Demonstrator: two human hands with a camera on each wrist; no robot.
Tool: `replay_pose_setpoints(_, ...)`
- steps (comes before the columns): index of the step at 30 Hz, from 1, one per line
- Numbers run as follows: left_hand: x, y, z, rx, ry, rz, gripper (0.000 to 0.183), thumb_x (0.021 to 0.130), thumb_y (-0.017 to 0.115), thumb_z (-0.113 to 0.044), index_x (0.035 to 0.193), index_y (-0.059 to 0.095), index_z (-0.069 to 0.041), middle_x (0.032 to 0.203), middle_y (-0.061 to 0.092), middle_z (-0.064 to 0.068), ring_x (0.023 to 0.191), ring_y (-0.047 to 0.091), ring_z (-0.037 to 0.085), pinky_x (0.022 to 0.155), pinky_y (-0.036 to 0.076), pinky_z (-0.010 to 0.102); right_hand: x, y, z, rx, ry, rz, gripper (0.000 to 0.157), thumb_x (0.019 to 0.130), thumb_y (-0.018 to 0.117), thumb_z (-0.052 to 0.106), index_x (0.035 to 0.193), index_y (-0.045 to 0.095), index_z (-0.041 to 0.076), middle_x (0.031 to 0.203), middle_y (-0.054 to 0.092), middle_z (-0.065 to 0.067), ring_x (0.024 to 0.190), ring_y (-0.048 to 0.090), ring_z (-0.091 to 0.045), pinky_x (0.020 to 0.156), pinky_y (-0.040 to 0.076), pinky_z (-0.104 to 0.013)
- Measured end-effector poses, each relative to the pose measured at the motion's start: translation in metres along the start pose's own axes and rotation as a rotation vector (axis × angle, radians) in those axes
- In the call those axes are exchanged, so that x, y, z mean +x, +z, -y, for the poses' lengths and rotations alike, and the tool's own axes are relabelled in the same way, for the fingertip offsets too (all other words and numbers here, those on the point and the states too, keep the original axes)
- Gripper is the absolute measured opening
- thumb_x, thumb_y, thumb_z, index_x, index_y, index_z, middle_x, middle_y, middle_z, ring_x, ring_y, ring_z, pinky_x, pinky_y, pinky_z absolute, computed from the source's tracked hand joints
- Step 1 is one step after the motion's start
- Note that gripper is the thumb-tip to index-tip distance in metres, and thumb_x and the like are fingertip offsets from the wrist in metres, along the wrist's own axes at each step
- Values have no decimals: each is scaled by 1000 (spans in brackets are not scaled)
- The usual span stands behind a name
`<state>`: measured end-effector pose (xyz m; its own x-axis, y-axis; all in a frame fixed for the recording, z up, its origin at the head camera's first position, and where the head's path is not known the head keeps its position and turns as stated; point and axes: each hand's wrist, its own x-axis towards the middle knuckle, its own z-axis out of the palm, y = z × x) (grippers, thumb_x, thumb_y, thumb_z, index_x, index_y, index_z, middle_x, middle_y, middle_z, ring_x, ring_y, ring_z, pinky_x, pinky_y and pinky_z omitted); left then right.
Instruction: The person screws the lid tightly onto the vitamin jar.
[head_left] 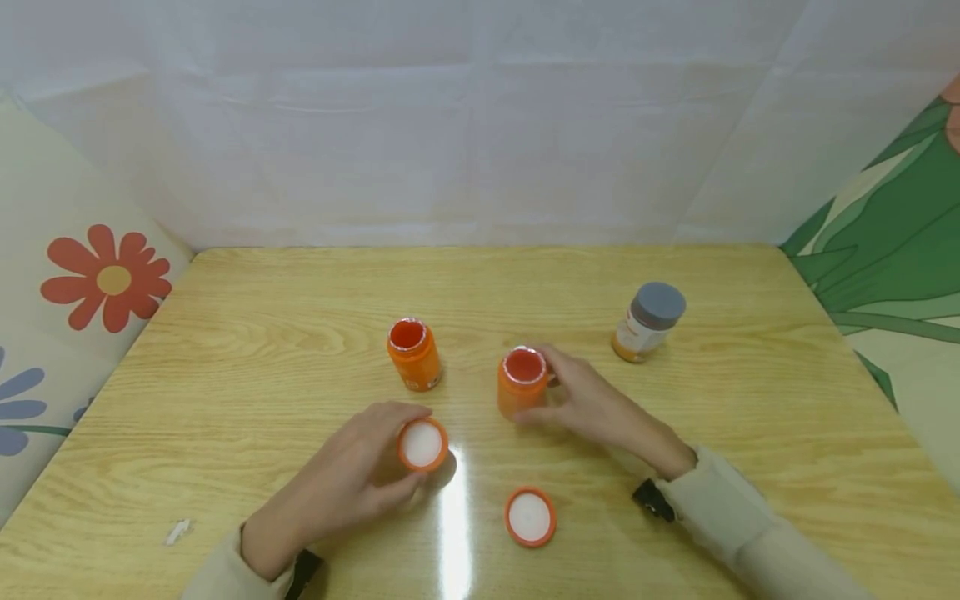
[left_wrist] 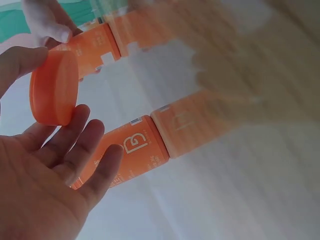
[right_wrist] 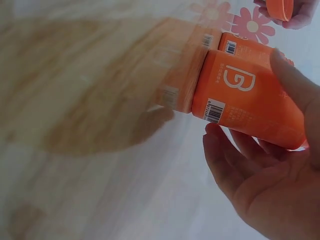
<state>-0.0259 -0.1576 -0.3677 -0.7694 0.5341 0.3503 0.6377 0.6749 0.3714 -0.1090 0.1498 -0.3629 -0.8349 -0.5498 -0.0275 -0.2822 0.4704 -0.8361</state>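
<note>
My left hand (head_left: 360,462) pinches an orange lid (head_left: 422,444) by its rim between thumb and fingers, its white inner side facing up. In the left wrist view the lid (left_wrist: 54,87) hangs above the table, apart from the jars. My right hand (head_left: 588,404) grips an open orange jar (head_left: 519,398) around its side; the jar (right_wrist: 245,95) stands upright, and the right wrist view shows its label and barcode. A second open orange jar (head_left: 417,362) stands to the left, just beyond my left hand, untouched. Another orange lid (head_left: 530,517) lies white side up near the front.
A jar with a grey lid (head_left: 648,321) stands at the right, beyond my right hand. The wooden table (head_left: 262,333) is glossy and reflects light. A white cloth (head_left: 480,150) hangs behind it. A small pale scrap (head_left: 177,532) shows at the left front.
</note>
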Motion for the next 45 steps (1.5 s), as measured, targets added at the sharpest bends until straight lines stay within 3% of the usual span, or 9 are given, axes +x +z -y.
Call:
replay_pose_setpoints(8,3,0,-1,-30,17,-25,64,76,82,-26,132,56,-9,124,63,-1,110,60,13,91,54,37,-1,2,0,20,14,12,61,80,83,23,132,54,12,126,67,-2,115,65,-22,97,54,-42)
replay_pose_setpoints(18,7,2,-2,-45,53,-78,62,73,82,-19,128,56,-7,125,63,4,111,61,19,92,54,41,-5,2,1,-37,-17,-7,63,77,85,27,131,56,12,123,68,0,111,66,-20,97,53,-43)
replay_pose_setpoints(28,10,0,-5,-85,4,-42,64,76,80,-18,133,53,-6,126,61,2,114,58,13,97,51,33,-10,4,4,-78,-80,4,61,78,84,26,131,57,13,126,67,1,113,64,-19,98,52,-44)
replay_pose_setpoints(34,14,1,-5,-91,60,-99,68,77,81,-18,137,51,-3,128,62,8,113,60,20,94,54,41,-11,6,6,-85,-90,12,63,76,85,25,131,58,12,127,66,0,113,65,-19,97,53,-43)
replay_pose_setpoints(45,20,5,-7,-118,94,-194,58,84,79,-25,128,52,0,122,63,10,102,60,19,84,56,39,-13,8,11,-133,-69,35,69,79,83,27,138,52,9,135,62,-6,119,63,-26,99,52,-46)
